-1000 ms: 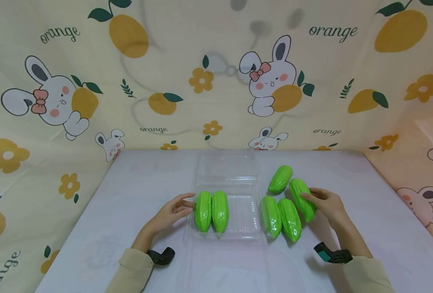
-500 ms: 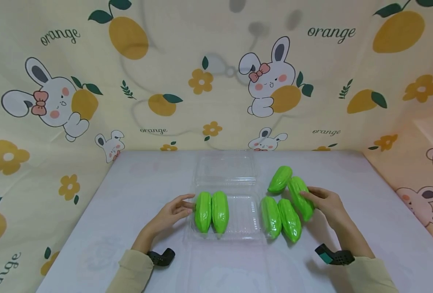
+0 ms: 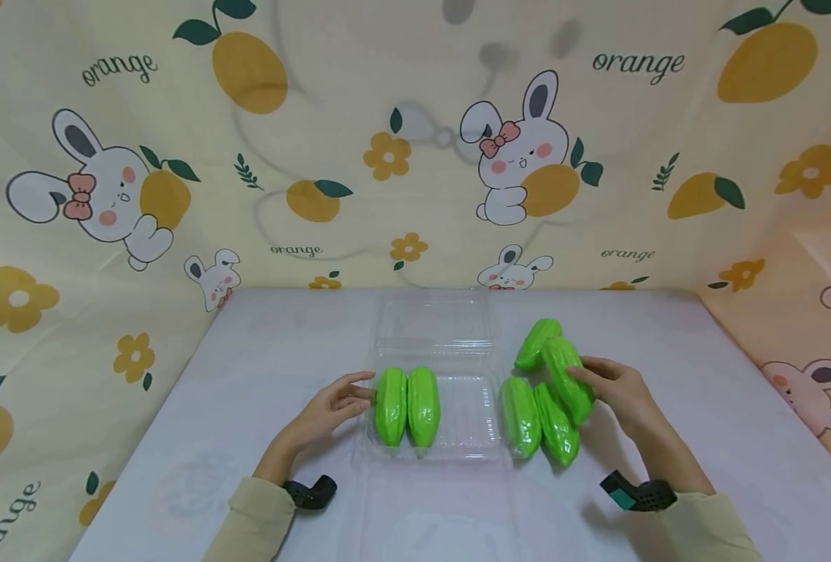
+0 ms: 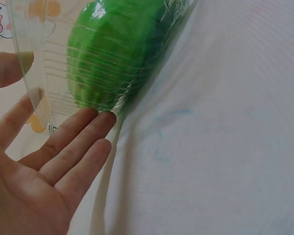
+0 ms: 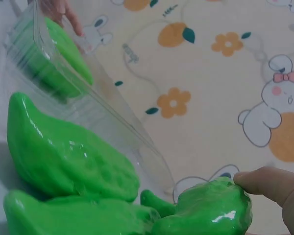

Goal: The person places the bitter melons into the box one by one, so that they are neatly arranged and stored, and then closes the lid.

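Observation:
In the head view, my right hand (image 3: 622, 394) pinches a glossy green bumpy gourd (image 3: 566, 378), which overlaps two others lying under it. Its thumb or finger (image 5: 264, 181) presses the end of that gourd (image 5: 206, 210) in the right wrist view. My left hand (image 3: 322, 412) rests at the left side of a clear plastic box (image 3: 470, 414), fingers extended. In the left wrist view, three fingertips (image 4: 105, 120) meet the ribbed outer wall, below a gourd (image 4: 112, 54) seen through it. Two gourds (image 3: 424, 406) lie side by side in the box's left half.
The box's clear lid (image 3: 432, 321) lies folded back behind it. Right of the box lie three more green gourds, one at the back (image 3: 537, 343) and two in front (image 3: 520, 417). A see-through plastic sheet or panel (image 3: 436, 499) lies in front. A printed cloth (image 3: 429, 156) hangs behind.
My right hand has carried its gourd slightly left, so that it now overlaps the back gourd and a front one. My left hand and the boxed gourds have not moved.

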{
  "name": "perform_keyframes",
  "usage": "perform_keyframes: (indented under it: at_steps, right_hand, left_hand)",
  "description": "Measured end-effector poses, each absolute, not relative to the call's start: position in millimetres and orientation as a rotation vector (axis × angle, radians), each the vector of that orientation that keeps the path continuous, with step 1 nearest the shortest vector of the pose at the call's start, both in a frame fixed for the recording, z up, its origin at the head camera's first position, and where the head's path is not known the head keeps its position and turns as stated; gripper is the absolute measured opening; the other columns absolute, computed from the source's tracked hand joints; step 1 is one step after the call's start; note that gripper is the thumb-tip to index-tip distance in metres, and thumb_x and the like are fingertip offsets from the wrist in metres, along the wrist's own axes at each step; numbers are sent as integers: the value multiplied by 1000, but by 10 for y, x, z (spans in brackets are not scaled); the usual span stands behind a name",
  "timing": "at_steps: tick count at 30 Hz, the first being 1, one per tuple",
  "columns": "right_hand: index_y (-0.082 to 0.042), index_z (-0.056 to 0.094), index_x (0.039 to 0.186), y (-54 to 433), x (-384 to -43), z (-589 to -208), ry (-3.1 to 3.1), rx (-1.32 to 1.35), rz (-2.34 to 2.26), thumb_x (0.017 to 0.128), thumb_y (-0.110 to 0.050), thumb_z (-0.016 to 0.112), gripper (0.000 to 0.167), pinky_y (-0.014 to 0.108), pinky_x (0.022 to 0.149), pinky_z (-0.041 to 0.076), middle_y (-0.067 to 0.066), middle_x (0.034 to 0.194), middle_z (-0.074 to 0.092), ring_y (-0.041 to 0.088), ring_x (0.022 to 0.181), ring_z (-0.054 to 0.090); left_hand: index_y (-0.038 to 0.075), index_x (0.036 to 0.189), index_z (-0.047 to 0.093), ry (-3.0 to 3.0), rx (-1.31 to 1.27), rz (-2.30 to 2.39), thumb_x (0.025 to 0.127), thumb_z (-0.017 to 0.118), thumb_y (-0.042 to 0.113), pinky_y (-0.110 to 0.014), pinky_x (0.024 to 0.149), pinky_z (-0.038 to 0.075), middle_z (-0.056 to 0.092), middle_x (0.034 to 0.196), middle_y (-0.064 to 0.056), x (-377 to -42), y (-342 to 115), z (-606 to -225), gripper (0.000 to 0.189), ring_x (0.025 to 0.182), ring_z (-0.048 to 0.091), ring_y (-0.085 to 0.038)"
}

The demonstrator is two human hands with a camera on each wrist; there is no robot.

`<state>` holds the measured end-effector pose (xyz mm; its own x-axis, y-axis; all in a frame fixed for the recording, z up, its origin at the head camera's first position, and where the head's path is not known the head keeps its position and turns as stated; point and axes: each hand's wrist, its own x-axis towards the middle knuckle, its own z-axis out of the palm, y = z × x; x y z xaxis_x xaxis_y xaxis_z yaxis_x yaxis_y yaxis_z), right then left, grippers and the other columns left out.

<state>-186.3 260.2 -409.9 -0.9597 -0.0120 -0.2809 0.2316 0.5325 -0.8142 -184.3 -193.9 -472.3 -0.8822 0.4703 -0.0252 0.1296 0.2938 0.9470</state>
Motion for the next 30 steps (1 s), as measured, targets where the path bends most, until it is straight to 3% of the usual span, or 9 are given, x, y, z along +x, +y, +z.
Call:
perform_keyframes:
  at_steps: [4,9,16,23,30]
  right_hand:
    - [5,28,148,2550,-1864,-4080,2479,181,-1418,97,-48,51,78,21,94,49,28,153,32,35,134,43]
    - [6,30,147,2484,-1876,-4094,2438,172,-1456,97,-45,52,74,29,101,49,26,153,33,31,133,44]
    - [9,26,147,2390,-1861,-4074,2335,132,-1548,99,-39,51,73,49,114,37,28,155,26,34,136,39]
    - [11,23,147,2311,-1862,-4055,2271,137,-1593,99,-33,50,71,53,117,32,29,155,23,39,140,32]
    - [12,21,147,2268,-1874,-4052,2250,136,-1594,99,-35,48,73,56,117,29,30,155,22,41,140,32]
  left_hand:
    - [6,147,35,2255,551,1624,99,55,22,-40,101,49,54,131,-30,-1843,-1939,-4734,54,124,53,-44]
    - [6,147,35,2264,541,1617,99,55,23,-42,102,49,54,131,-30,-1842,-1930,-4729,55,124,55,-42]
    - [8,147,36,2280,513,1602,99,55,25,-40,101,49,55,131,-28,-1835,-1929,-4711,54,124,55,-39]
    - [6,147,35,2266,539,1619,99,54,23,-40,101,49,54,131,-30,-1835,-1935,-4712,54,123,54,-43]
    - [8,147,35,2278,520,1603,99,55,24,-33,99,50,55,131,-28,-1841,-1935,-4722,55,123,56,-39]
